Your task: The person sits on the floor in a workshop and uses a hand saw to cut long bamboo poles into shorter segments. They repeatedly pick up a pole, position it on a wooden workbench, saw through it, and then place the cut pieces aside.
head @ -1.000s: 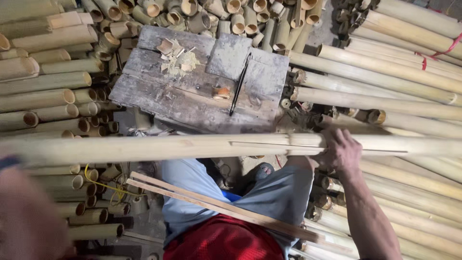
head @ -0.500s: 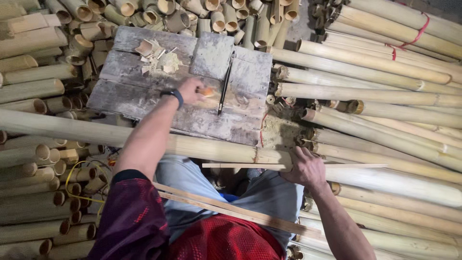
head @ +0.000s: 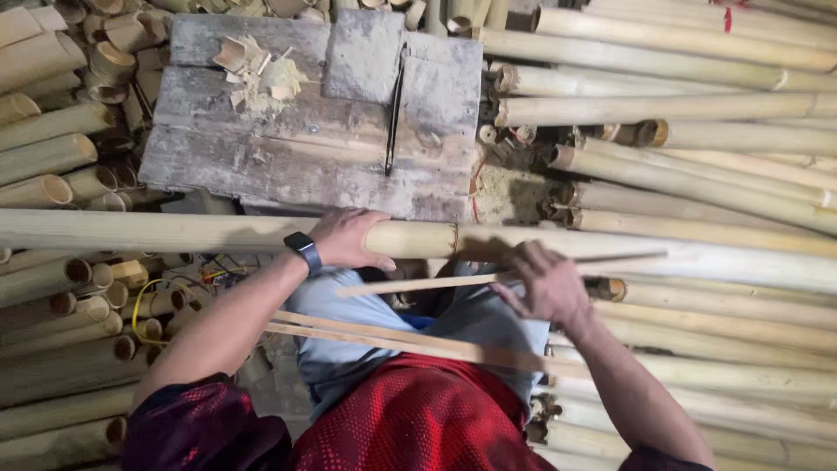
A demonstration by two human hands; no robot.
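A long pale bamboo pole lies across my lap from left to right. My left hand, with a dark watch on the wrist, rests on top of the pole near a node and grips it. My right hand pinches a thin bamboo strip that runs just under the pole, alongside it. Two more flat bamboo slats lie diagonally over my knees. A long dark blade rests on the wooden block beyond the pole.
A worn grey wooden block with bamboo chips on it stands ahead. Cut bamboo sections are stacked at left and long poles at right. Yellow cord lies among the stubs.
My left hand has drawn back from the wooden block to the pole and now grips it. The right hand stays on the thin strip. The view has tilted closer.
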